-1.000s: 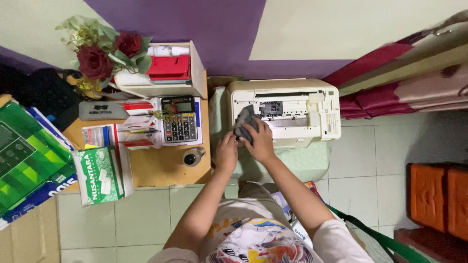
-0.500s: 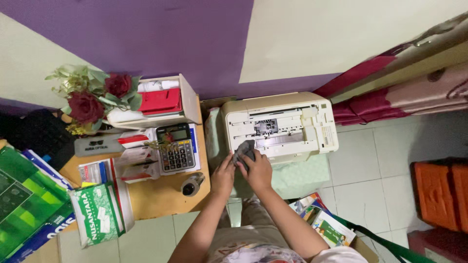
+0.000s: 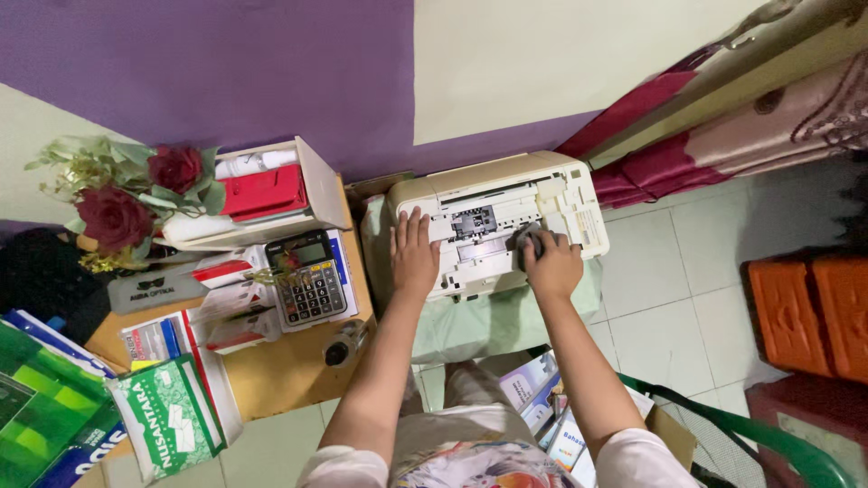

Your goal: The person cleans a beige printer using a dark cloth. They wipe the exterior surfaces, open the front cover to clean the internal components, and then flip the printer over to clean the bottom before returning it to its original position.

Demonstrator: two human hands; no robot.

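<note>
- The printer [image 3: 506,226] sits in the upper middle of the frame. Its top is open, so the inside parts show. It rests on a pale green cloth [image 3: 493,321] beside the wooden tabletop [image 3: 289,366].
- The left hand [image 3: 414,253] lies flat on the printer's left end, with its fingers spread wide and holding nothing.
- The right hand [image 3: 551,264] is on the right side of the printer. Its fingers are curled around a small grey rag [image 3: 527,239] and press it onto the printer.
- The rag could catch on the little black part [image 3: 474,221] inside the printer if it slides that way. A hard tug might then bend or break something.
- Bits of fluff from the rag could stay inside, and that might make the paper jam.
- If the right hand pushes too hard, the printer could slip on the soft green cloth. The left hand looks like it is there to stop that.
- Fingers could get pinched in the narrow gaps of the open top.
- The calculator [image 3: 309,277] and a small round thing [image 3: 342,345] lie on the tabletop, close to the left arm. An elbow could knock them off.
- Books and papers [image 3: 542,402] sit on the floor near the person's knees, in the lower middle of the frame. A foot could step on them or slip.
</note>
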